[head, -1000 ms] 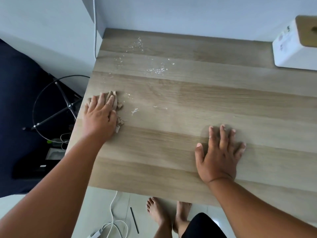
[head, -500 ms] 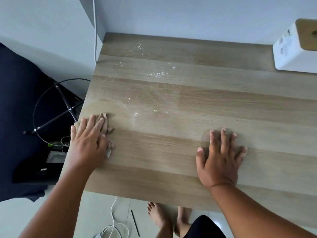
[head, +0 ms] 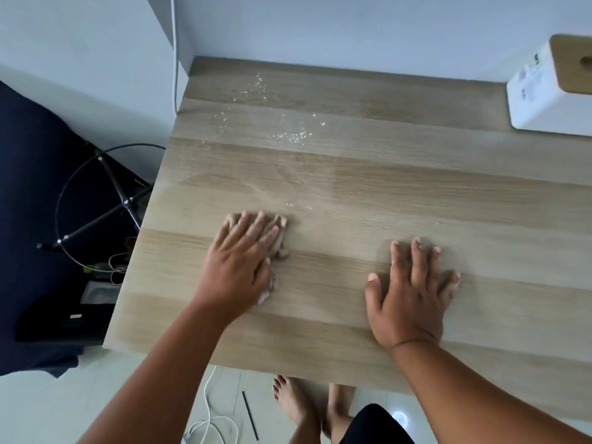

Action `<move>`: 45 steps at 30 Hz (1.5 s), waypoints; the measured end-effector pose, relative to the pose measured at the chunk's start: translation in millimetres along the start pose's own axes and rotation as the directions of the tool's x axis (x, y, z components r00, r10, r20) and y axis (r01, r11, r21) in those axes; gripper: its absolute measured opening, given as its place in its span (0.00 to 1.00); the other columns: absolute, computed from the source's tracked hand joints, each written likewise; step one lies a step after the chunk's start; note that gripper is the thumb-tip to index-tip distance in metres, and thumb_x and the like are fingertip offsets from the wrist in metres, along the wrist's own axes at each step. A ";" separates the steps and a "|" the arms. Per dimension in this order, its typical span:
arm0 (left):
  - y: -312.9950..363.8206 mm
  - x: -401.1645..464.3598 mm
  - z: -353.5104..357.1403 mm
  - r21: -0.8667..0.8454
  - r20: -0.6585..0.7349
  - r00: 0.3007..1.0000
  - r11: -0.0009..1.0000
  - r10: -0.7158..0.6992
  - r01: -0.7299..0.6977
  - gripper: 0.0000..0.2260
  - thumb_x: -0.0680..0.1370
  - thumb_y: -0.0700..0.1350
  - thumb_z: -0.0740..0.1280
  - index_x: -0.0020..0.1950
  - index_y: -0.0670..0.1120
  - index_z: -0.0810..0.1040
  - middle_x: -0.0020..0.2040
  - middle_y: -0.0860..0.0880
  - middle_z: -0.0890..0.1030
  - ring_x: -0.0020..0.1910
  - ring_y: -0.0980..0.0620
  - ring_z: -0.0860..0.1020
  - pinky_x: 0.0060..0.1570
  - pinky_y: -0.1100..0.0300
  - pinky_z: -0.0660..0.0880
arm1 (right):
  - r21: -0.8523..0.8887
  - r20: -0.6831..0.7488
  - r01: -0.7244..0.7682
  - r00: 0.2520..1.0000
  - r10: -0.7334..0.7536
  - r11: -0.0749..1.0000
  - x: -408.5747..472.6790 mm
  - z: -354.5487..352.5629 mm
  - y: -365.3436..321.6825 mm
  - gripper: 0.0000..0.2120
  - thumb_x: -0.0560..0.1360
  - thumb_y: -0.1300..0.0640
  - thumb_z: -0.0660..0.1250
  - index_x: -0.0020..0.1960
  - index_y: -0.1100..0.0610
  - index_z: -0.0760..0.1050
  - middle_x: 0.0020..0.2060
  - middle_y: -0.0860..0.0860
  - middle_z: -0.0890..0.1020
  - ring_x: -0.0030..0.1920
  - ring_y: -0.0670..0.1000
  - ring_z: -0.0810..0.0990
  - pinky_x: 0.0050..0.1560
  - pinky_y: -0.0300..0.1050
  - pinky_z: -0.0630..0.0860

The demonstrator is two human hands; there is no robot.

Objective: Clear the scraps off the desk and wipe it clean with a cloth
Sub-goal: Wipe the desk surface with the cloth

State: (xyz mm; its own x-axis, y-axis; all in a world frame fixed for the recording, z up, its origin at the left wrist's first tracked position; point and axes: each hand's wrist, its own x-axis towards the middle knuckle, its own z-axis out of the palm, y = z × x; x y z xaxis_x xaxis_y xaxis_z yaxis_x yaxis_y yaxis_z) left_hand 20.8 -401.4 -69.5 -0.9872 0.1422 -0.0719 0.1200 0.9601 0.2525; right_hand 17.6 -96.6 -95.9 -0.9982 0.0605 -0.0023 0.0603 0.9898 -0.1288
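walls (head: 352, 27) pale grey | floor (head: 134, 395) light tile | dark chair (head: 28, 193)

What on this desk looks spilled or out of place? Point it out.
Glistening droplets or specks lie scattered across the far left part of the desk, beyond the cloth under the left hand. More specks lie near the back edge. That area looks unwiped.

Soft daylight, slight motion blur

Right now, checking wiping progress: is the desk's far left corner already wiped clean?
No, white specks still lie scattered on the desk there.
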 end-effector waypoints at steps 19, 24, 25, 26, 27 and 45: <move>14.8 72.0 -4.8 -0.015 -0.017 0.977 0.977 -0.214 0.214 0.29 0.79 0.53 0.54 0.82 0.53 0.63 0.83 0.47 0.59 0.83 0.43 0.54 0.82 0.44 0.48 | -0.015 0.030 0.003 1.000 -0.003 1.000 0.2 -4.1 -0.6 0.34 0.77 0.39 0.54 0.80 0.52 0.62 0.82 0.56 0.57 0.83 0.62 0.47 0.76 0.75 0.46; 43.4 13.3 15.4 0.017 -0.023 1.000 1.000 -0.019 0.020 0.28 0.81 0.52 0.59 0.82 0.52 0.62 0.84 0.47 0.59 0.84 0.45 0.52 0.80 0.41 0.52 | -0.003 0.030 -0.004 1.000 0.004 1.000 0.2 -5.2 -1.3 0.34 0.77 0.39 0.55 0.80 0.52 0.63 0.82 0.56 0.57 0.83 0.62 0.47 0.77 0.74 0.44; 39.8 -1.7 16.9 0.017 -0.030 1.000 1.000 -0.008 0.008 0.28 0.81 0.52 0.59 0.82 0.52 0.63 0.83 0.48 0.60 0.84 0.46 0.52 0.80 0.41 0.53 | -0.005 0.032 -0.005 0.999 0.005 1.000 0.3 -4.7 -1.2 0.35 0.77 0.39 0.55 0.80 0.52 0.62 0.82 0.56 0.57 0.83 0.62 0.47 0.77 0.74 0.44; 32.4 -15.1 17.0 0.016 -0.043 0.999 1.000 -0.009 0.009 0.27 0.82 0.52 0.59 0.82 0.52 0.64 0.83 0.48 0.61 0.84 0.47 0.53 0.80 0.40 0.54 | -0.007 0.030 -0.004 1.000 0.004 1.000 0.5 -4.2 -0.9 0.35 0.77 0.39 0.55 0.80 0.52 0.62 0.82 0.56 0.56 0.83 0.62 0.47 0.77 0.74 0.44; 22.7 -26.6 15.8 0.019 -0.058 0.998 1.000 -0.020 0.021 0.27 0.82 0.52 0.59 0.81 0.52 0.65 0.83 0.49 0.62 0.83 0.47 0.54 0.80 0.39 0.55 | -0.008 0.027 -0.001 1.000 0.001 1.000 0.6 -3.8 -1.1 0.35 0.77 0.39 0.55 0.80 0.52 0.62 0.82 0.56 0.57 0.83 0.63 0.47 0.77 0.74 0.44; 9.9 56.7 -4.3 -0.060 -0.118 0.959 0.966 -0.258 0.253 0.29 0.78 0.52 0.56 0.80 0.48 0.68 0.82 0.44 0.63 0.82 0.43 0.58 0.80 0.43 0.53 | -0.033 -0.013 0.011 1.000 -0.011 0.999 1.5 3.0 2.1 0.35 0.77 0.39 0.56 0.80 0.51 0.62 0.82 0.56 0.57 0.82 0.63 0.48 0.77 0.74 0.45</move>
State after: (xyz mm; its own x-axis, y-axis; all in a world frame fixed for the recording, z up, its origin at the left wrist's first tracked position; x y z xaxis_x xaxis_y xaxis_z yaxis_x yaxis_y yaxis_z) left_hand -34.4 -384.8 -66.9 -0.9899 -0.1400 -0.0201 -0.1400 0.9486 0.2838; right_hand 16.3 -94.8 -99.1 -0.9986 0.0513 0.0115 0.0499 0.9941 -0.0962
